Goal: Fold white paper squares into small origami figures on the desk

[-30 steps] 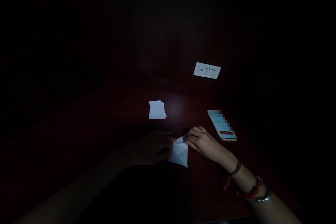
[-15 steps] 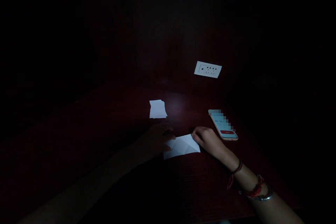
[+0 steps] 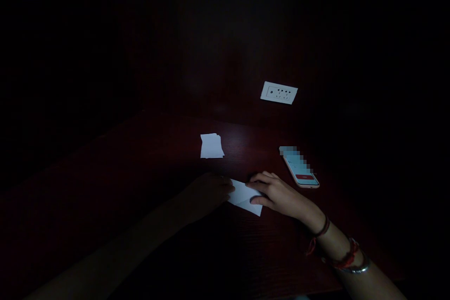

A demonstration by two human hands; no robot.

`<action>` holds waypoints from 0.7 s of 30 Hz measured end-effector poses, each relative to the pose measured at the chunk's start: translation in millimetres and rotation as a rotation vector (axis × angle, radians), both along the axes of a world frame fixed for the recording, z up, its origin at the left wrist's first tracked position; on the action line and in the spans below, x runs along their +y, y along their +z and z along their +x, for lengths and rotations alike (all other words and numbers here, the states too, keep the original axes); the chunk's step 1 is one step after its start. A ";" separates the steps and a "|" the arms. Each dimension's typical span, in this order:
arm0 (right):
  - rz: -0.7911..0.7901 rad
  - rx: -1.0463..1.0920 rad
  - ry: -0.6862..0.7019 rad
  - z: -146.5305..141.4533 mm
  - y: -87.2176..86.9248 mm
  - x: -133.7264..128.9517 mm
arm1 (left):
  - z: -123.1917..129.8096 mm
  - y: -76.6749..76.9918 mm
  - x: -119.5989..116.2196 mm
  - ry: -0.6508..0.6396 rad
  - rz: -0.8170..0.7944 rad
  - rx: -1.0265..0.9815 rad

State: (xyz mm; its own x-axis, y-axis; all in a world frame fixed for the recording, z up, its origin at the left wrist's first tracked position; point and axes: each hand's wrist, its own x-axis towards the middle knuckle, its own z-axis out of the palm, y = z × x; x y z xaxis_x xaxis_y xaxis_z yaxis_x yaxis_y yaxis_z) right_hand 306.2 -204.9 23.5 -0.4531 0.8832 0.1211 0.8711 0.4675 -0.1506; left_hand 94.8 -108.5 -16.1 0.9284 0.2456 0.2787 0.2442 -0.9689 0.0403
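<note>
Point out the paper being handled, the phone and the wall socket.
Paper (image 3: 241, 193): head view, on its bare white middle.
Phone (image 3: 298, 167): head view, on the middle of its lit screen.
Wall socket (image 3: 279, 93): head view, on the middle of its faceplate.

The left hand (image 3: 207, 194) and right hand (image 3: 279, 197) hid parts of a white paper (image 3: 241, 193); pixelation masked the upper screen of a phone (image 3: 305, 179).

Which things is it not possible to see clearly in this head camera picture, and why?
In the head view:
Left hand: most detail lost in shadow.
Folded paper: part covered by the right hand.
Paper stack: top sheet hides the count below.
Phone: pixelation hides part of screen; remaining text too small.
Right forearm: cut off by bottom edge.
</note>
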 end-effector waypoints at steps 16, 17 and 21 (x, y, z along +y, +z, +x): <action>-0.074 0.058 -0.022 -2.9 4.8 -2.7 | 2.7 -5.2 -3.4 0.199 0.172 -0.118; -0.061 0.069 -0.024 -4.0 5.5 -2.9 | 3.3 -3.6 -3.8 0.185 0.186 -0.134; -0.022 0.133 -0.020 -8.0 7.8 -3.6 | 3.4 1.3 -3.5 0.193 0.185 -0.208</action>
